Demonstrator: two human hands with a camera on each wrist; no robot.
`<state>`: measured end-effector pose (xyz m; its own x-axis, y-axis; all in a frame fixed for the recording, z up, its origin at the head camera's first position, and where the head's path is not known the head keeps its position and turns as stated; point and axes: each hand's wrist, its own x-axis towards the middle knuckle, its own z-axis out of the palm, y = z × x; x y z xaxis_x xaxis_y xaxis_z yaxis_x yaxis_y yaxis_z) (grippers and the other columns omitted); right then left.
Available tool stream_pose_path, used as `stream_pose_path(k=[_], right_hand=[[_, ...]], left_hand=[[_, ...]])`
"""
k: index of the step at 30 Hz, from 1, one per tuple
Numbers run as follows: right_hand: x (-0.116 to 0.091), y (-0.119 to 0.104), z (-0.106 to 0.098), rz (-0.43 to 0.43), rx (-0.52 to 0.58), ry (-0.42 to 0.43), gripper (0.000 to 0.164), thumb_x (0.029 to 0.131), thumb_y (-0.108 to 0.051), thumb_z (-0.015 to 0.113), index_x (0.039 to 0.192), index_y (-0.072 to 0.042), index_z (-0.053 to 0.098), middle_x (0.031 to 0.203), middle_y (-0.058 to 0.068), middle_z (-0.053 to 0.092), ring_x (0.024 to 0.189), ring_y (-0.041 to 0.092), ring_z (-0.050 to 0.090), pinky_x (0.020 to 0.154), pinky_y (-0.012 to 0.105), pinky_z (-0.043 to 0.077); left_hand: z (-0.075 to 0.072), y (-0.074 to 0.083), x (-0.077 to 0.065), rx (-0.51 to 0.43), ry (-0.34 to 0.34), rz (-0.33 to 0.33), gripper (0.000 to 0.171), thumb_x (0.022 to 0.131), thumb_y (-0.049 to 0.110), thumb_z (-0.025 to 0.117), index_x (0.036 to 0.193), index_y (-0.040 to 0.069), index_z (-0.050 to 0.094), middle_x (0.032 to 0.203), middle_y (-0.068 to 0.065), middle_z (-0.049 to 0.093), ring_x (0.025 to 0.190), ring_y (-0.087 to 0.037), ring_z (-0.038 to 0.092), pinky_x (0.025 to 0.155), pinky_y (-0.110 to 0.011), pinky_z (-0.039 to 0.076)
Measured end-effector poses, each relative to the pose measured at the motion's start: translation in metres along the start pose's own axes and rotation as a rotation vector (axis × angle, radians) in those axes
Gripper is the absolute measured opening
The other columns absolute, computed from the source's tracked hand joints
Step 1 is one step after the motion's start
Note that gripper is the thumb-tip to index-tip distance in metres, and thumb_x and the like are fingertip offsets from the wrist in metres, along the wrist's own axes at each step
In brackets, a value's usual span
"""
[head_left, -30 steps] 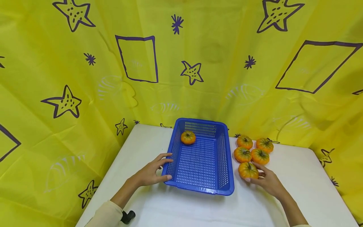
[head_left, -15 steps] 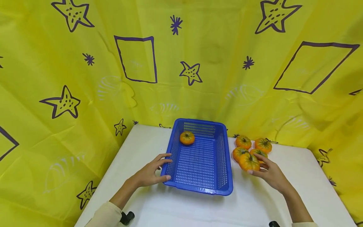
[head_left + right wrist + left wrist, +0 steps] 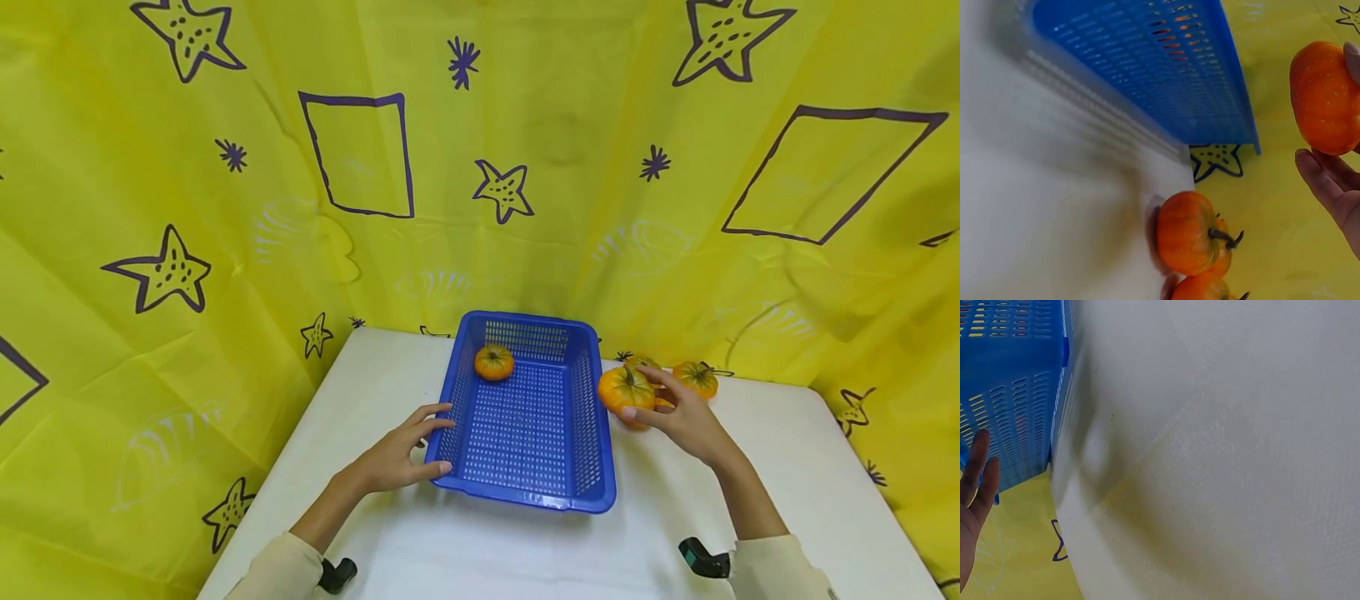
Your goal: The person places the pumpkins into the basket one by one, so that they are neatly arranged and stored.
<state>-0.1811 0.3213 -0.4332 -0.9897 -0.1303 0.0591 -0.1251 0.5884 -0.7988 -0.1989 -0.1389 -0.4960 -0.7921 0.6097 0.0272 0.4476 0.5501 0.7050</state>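
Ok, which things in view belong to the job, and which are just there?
Likely the job:
held pumpkin in the right hand
blue basket, left hand at its side
pumpkin inside it
loose pumpkins beside it

Just there:
white table
yellow backdrop
black devices

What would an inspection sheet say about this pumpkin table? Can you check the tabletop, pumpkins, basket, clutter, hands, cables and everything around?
Surface: white tabletop, with some shadows.
Job's things: blue slotted basket; one inside pumpkin near its back left; one held pumpkin, lifted; other pumpkins right of the basket, partly hidden, so I can't count them.
Clutter: nothing seen.
Hands: left hand at the basket's left rim; right hand gripping the held pumpkin.
Cables: nothing seen.
Surroundings: yellow sheet with starfish drawings; black devices by both sleeves.
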Motion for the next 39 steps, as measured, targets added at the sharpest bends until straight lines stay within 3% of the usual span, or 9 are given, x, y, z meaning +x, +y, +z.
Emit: stream_pose_path(k=[10,16,20,27,39], right_hand=[[0.017,-0.013,0.008,-0.038,0.034,-0.028,0.073,0.091,-0.027,0.075,0.152,-0.008,0.040,0.156,0.026,0.037,0.130,0.055,0.049,0.094,0.051,0.056],[0.024,-0.017,0.015,-0.061,0.059,-0.042,0.073,0.090,-0.024,0.076,0.151,-0.004,0.041,0.153,0.028,0.038,0.126,0.053,0.053,0.089,0.037,0.060],[0.030,-0.020,0.019,-0.064,0.056,-0.046,0.075,0.090,-0.027,0.076,0.152,-0.005,0.040,0.150,0.026,0.041,0.126,0.050,0.054,0.089,0.034,0.060],[0.041,-0.024,0.027,-0.139,0.102,-0.044,0.069,0.090,-0.019,0.075,0.149,-0.001,0.043,0.141,0.025,0.052,0.113,0.041,0.062,0.086,0.018,0.055],[0.055,-0.034,0.043,-0.114,0.155,-0.120,0.072,0.090,-0.020,0.075,0.152,-0.006,0.040,0.142,0.021,0.051,0.121,0.040,0.056,0.088,0.024,0.056]], left_hand=[[0.001,-0.002,0.001,-0.002,0.001,0.000,0.065,0.090,0.048,0.068,0.145,0.017,0.051,0.164,0.000,0.028,0.139,-0.032,0.046,0.100,-0.048,0.054],[0.001,-0.001,0.001,-0.015,-0.005,0.002,0.065,0.090,0.048,0.068,0.145,0.016,0.051,0.164,0.000,0.028,0.139,-0.032,0.046,0.100,-0.049,0.054],[0.001,0.000,0.001,-0.016,-0.002,-0.005,0.065,0.090,0.047,0.068,0.145,0.016,0.051,0.164,0.000,0.028,0.139,-0.032,0.046,0.100,-0.049,0.054],[0.001,-0.001,0.001,-0.012,0.003,-0.008,0.065,0.090,0.047,0.069,0.145,0.017,0.051,0.164,0.000,0.028,0.139,-0.031,0.047,0.100,-0.048,0.054],[0.001,-0.001,0.001,-0.014,0.003,-0.004,0.066,0.090,0.047,0.069,0.145,0.015,0.051,0.164,0.000,0.028,0.139,-0.032,0.046,0.099,-0.049,0.054]])
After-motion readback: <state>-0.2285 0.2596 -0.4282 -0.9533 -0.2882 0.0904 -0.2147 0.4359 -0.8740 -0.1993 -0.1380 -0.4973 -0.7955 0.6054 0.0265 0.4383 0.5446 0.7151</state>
